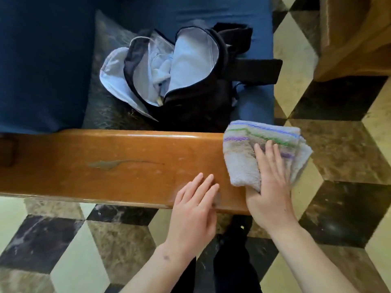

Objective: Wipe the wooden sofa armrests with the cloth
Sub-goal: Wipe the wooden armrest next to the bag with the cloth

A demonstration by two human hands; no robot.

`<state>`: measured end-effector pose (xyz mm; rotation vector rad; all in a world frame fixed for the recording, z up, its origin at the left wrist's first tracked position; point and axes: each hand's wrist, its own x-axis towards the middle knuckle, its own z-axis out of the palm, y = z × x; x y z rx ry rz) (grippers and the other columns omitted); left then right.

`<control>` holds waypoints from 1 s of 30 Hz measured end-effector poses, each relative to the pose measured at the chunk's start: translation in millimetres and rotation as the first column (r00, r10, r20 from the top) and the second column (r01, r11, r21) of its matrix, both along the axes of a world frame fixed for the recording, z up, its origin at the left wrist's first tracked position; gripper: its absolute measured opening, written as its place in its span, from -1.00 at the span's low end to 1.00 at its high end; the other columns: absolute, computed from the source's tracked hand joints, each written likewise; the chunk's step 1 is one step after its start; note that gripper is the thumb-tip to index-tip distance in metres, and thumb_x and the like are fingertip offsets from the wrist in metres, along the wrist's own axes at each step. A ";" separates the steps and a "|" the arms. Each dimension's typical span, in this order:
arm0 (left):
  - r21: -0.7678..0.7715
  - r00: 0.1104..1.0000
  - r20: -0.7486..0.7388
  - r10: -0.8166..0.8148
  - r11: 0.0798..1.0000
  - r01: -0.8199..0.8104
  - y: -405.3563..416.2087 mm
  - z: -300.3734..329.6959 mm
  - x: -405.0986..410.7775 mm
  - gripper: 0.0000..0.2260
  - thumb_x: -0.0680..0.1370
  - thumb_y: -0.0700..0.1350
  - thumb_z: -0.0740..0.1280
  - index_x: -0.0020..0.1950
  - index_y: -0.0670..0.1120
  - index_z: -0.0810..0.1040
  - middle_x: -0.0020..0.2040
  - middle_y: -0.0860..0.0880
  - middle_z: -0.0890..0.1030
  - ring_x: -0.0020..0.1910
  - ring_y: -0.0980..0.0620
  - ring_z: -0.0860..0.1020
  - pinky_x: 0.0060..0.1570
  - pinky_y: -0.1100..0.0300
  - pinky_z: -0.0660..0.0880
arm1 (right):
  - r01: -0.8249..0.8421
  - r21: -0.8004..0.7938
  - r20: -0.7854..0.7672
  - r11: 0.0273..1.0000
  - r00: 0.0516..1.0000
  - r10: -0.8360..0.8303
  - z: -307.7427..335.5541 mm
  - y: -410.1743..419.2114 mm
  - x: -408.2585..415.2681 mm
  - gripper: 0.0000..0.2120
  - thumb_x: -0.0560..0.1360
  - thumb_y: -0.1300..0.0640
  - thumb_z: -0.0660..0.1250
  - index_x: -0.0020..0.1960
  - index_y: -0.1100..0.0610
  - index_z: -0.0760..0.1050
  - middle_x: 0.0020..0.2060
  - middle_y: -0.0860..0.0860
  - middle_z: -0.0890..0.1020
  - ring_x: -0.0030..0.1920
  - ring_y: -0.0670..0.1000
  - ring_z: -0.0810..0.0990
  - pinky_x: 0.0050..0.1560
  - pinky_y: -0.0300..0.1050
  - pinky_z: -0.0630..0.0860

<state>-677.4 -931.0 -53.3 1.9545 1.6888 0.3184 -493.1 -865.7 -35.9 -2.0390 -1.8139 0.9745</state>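
So, quick rundown of what I'm seeing on my feed from the head cam:

Armrests: one wooden armrest [105, 163] in view, running left to right across the picture, glossy brown with one pale scuffed streak near its middle.

Cloths: one folded cloth [243, 161], whitish with green, purple and blue stripes, sitting on the right end of the armrest and hanging a bit over that end.

Hands: two, both bare.

Right hand: my right hand [273, 182] lies flat on top of the cloth, fingers straight and spread, pressing it down onto the wood. The thumb is tucked under the cloth's near edge, so I can't say for sure whether it pinches.

Left hand: my left hand [194, 206] is relaxed, fingers straight, fingertips touching the bare wood just left of the cloth. Holding nothing.

Bags: one black backpack [190, 98] on the blue sofa seat [42, 70] behind the armrest, unzipped wide, pale lining showing.

Cushions: one dark patterned cushion [105, 98] under the bag's left side.

Floor: tiled floor [338, 149] in a cube pattern of cream, brown and black.

Other furniture: one wooden piece [355, 39] in the top right corner, can't tell what it is.
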 end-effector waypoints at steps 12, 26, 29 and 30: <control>-0.096 0.915 -0.193 0.355 0.921 -0.377 -41.8 2.1 -42.8 -0.49 0.49 -0.15 0.37 0.44 -0.19 0.48 0.41 -0.11 0.46 0.41 -0.13 0.37 0.36 0.04 0.23 | 0.145 0.111 0.143 0.983 0.977 -0.160 -24.9 -2.5 -58.6 -0.19 0.53 -0.18 0.09 0.70 0.08 0.01 0.70 0.10 -0.02 0.69 0.06 -0.15 0.62 0.01 -0.32; -0.222 0.870 0.082 0.486 0.860 -0.460 -28.3 13.2 -69.0 -0.33 0.56 -0.40 0.26 0.64 -0.08 0.16 0.37 0.06 0.41 0.41 0.23 0.33 0.28 0.56 0.23 | -0.712 0.031 0.288 0.702 0.679 0.676 -15.2 -39.8 -40.1 -0.15 0.34 -0.04 0.54 0.59 0.03 0.36 0.62 0.11 0.29 0.64 0.17 0.17 0.60 0.16 0.07; -0.221 0.900 0.044 0.434 0.883 -0.415 -23.6 17.6 -72.6 -0.43 0.57 -0.32 0.29 0.57 -0.08 0.30 0.36 0.06 0.45 0.41 0.12 0.36 0.38 0.36 0.31 | -0.699 -0.010 0.299 0.715 0.681 0.669 -11.2 -47.6 -3.2 -0.19 0.39 -0.08 0.51 0.59 0.01 0.34 0.61 0.06 0.31 0.65 0.13 0.17 0.60 0.13 0.07; -0.202 0.924 0.009 0.383 0.905 -0.373 -21.8 17.9 -72.2 -0.50 0.56 -0.29 0.32 0.51 -0.10 0.39 0.38 0.02 0.46 0.41 0.06 0.37 0.41 0.19 0.37 | -0.655 -0.007 0.296 0.755 0.720 0.628 -11.0 -51.1 9.9 -0.22 0.43 -0.09 0.44 0.60 0.01 0.32 0.61 0.06 0.31 0.65 0.11 0.15 0.62 0.11 0.04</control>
